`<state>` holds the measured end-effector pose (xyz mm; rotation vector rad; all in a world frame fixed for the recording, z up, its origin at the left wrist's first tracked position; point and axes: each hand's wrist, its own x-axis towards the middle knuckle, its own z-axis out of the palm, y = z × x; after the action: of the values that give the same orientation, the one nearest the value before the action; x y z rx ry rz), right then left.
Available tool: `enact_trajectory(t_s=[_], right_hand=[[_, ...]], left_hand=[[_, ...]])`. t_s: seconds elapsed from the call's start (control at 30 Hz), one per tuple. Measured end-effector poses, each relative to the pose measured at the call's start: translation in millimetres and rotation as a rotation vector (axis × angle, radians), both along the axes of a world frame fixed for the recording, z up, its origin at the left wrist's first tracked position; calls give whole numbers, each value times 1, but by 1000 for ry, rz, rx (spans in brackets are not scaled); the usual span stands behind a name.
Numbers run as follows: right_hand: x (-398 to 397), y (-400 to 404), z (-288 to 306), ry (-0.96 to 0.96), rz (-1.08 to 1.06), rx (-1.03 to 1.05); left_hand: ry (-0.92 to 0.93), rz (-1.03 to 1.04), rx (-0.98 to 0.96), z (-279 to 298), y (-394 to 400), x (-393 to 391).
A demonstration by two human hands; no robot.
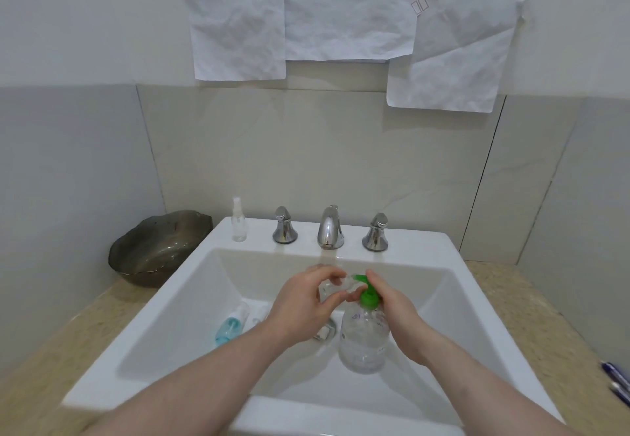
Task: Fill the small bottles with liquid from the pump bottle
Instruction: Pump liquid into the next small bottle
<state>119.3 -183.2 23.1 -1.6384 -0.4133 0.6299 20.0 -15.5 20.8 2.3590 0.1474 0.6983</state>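
A clear pump bottle (364, 340) with a green pump head (367, 294) stands in the white sink (177, 302). My right hand (395, 309) rests on the pump head from the right, fingers laid over its top. My left hand (303, 302) holds a small clear bottle (335, 287) tilted, with its mouth at the green nozzle. On the sink floor to the left lie a small blue bottle (231, 324) and a small clear one (260, 314), partly hidden by my left hand. A clear spray bottle (238, 220) stands upright on the sink's back left rim.
A chrome faucet (330, 228) with two chrome handles (284, 225) (376, 232) sits at the sink's back rim. A dark glass bowl (156, 248) rests on the beige counter at left. Pens (617, 379) lie at the right edge. Crumpled papers (341, 12) hang on the wall.
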Motion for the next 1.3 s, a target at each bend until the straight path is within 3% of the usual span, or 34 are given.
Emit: enact_trajectory(t_s=[1.3], right_hand=[[0,-1,9,5,-35,78]], left_hand=[[-21,-21,41,2,-2,-1]])
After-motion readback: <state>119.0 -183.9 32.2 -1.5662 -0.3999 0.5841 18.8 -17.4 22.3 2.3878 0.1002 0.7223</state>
